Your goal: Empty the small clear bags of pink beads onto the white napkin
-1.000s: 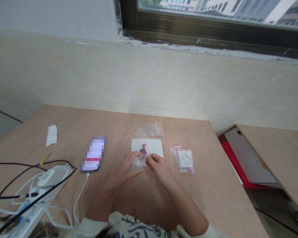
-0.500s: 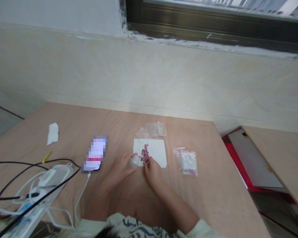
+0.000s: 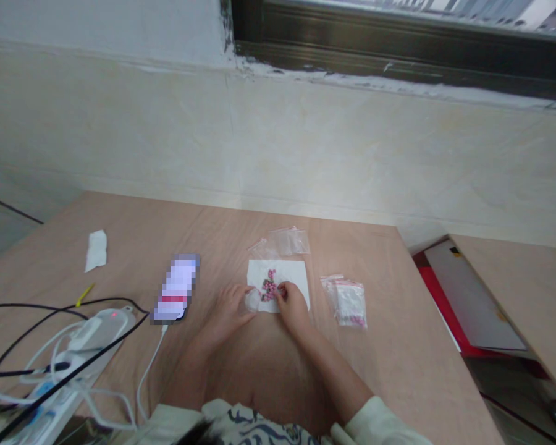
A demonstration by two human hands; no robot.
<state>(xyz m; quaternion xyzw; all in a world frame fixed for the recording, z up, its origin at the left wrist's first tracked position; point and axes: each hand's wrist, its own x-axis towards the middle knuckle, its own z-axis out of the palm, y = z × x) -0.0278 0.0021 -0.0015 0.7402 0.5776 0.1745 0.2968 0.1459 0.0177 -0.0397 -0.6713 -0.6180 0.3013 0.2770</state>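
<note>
The left hand (image 3: 232, 306) has its thumb and fingers curved around a small clear plastic bag (image 3: 252, 300), gripping it between them at the left edge of a white rectangular paper sheet (image 3: 298, 272). The right hand (image 3: 282, 295) reaches onto the sheet's right half, thumb and forefinger drawn close together beside a cluster of small round pink and dark beads (image 3: 269, 287); whether the fingertips pinch a bead cannot be told. The beads lie loosely grouped on the left-centre of the sheet, between the two hands.

Just beyond the sheet's far edge lie flat clear zip bags (image 3: 289, 241), partly overlapping. Near the sheet, to its right, rests a stack of filled zip bags (image 3: 351, 301) with red seals, white contents and some pink bits at the near end.

Left of the sheet, past the left hand, is a phone (image 3: 176, 287) with a lit, pixelated screen and a white charging cable (image 3: 149, 364) at its near end. Farther left of the sheet are a torn white paper scrap (image 3: 96, 250), a short yellow tie (image 3: 85, 295) and a white power strip (image 3: 105, 334) crossed by black cables. All these lie on a pale wooden table (image 3: 398, 371).
</note>
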